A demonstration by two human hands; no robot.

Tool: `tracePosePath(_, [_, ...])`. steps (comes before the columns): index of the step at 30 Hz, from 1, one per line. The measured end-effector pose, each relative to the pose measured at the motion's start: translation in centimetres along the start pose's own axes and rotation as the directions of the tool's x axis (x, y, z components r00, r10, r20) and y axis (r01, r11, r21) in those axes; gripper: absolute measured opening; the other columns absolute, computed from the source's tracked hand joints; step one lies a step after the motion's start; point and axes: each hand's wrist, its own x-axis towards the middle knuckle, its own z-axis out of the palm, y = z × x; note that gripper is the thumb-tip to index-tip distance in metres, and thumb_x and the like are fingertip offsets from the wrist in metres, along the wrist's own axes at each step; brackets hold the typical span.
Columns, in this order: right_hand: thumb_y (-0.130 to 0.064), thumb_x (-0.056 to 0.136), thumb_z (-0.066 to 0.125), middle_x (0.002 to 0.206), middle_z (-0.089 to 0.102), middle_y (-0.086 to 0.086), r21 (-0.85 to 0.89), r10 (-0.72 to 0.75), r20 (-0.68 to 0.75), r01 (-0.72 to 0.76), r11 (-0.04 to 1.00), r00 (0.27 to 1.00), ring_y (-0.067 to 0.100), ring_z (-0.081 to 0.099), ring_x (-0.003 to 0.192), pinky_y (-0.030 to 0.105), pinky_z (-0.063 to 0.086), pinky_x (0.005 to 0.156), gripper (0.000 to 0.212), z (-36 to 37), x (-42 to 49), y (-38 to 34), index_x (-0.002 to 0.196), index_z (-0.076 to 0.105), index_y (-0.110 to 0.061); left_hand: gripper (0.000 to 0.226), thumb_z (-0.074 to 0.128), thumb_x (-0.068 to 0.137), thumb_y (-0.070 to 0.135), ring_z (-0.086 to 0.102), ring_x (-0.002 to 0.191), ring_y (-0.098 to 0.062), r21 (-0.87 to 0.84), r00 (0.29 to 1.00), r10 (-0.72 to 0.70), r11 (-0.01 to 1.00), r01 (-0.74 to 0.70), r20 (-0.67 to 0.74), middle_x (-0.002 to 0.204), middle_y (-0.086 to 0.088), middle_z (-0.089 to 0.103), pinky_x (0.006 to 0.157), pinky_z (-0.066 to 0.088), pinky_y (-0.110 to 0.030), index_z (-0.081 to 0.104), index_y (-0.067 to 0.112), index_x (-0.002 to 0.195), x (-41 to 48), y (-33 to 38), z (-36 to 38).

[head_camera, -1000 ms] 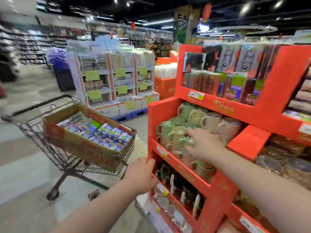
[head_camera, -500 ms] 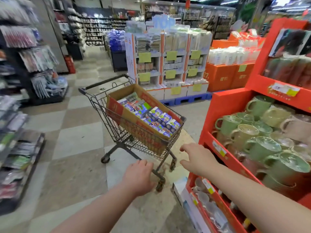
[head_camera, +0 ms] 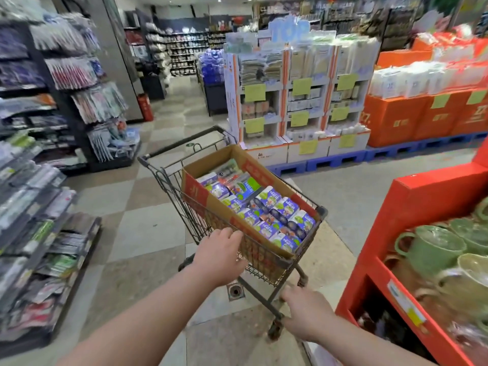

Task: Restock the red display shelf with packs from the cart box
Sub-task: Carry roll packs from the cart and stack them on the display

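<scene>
Since the earlier frame the left hand (head_camera: 219,256) has been brought up to the cart (head_camera: 174,199), and the right hand (head_camera: 306,313) has been drawn back from the mugs (head_camera: 433,247) and lowered. At the left edge of the floor (head_camera: 148,228), racks of hanging packets (head_camera: 31,220) are seen, too blurred to be read. The cart is stood on the floor near the middle, its handle turned away. The left hand is laid on the near rim of the cart's basket, its fingers almost straight; nothing is clasped in it. A cardboard box (head_camera: 195,192) is carried in the basket and fills most of it. Purple and green packs (head_camera: 272,207) are laid in rows inside the box, up to its near right corner. The right hand is held below that corner, before the cart's front wheel leg, fingers loosely spread and released, nothing held. At the right edge, the red display shelf (head_camera: 417,202) is seen, well apart from the packs, with green and cream mugs crowded on its upper tier.
</scene>
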Motion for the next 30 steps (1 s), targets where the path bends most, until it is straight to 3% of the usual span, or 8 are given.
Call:
tracePosePath(12, [-0.034,0.086,0.048,0.126,0.053,0.004,0.085,-0.005,-0.042,0.009,0.996,0.999,0.026,0.050,0.119,0.035,0.043,0.093,0.038,-4.7,9.3,4.6,0.122,0.050,-0.023,0.057,0.046,0.091,0.049,0.038,0.129,-0.024,0.023,0.991,-0.027,0.999,0.024,0.131,0.138,-0.001,0.042,0.106,0.035,-0.038,0.035,0.021,0.139,8.0,-1.3,2.8])
tracePosePath(20, [-0.038,0.089,0.052,0.133,0.050,0.000,0.143,0.133,-0.128,-0.114,0.983,0.983,0.023,0.050,0.122,0.032,0.043,0.092,0.045,-9.5,16.6,5.8,0.132,0.046,-0.025,0.056,0.049,0.088,0.047,0.041,0.126,-0.026,0.018,0.971,0.090,0.995,-0.097,0.221,0.134,-0.002,0.045,0.104,0.037,-0.041,0.038,0.020,0.136,14.7,-4.6,5.3])
tracePosePath(25, [-0.037,0.087,0.055,0.109,0.059,-0.002,0.232,0.257,-0.164,-0.216,0.948,0.952,0.023,0.058,0.104,0.031,0.044,0.073,0.025,-12.2,22.2,5.5,0.107,0.053,-0.023,0.061,0.049,0.089,0.048,0.039,0.130,-0.026,0.007,0.955,0.176,0.983,-0.183,0.239,0.138,-0.004,0.043,0.108,0.034,-0.042,0.033,0.020,0.141,20.2,-8.6,6.0])
tracePosePath(30, [-0.037,0.085,0.058,0.124,0.057,-0.001,0.280,0.349,-0.160,-0.297,0.913,0.923,0.021,0.055,0.114,0.033,0.049,0.086,0.041,-13.9,27.4,4.6,0.124,0.052,-0.026,0.057,0.049,0.089,0.046,0.039,0.129,-0.027,-0.012,0.939,0.226,0.973,-0.231,0.259,0.136,-0.006,0.044,0.106,0.032,-0.042,0.037,0.018,0.137,25.7,-13.2,6.2])
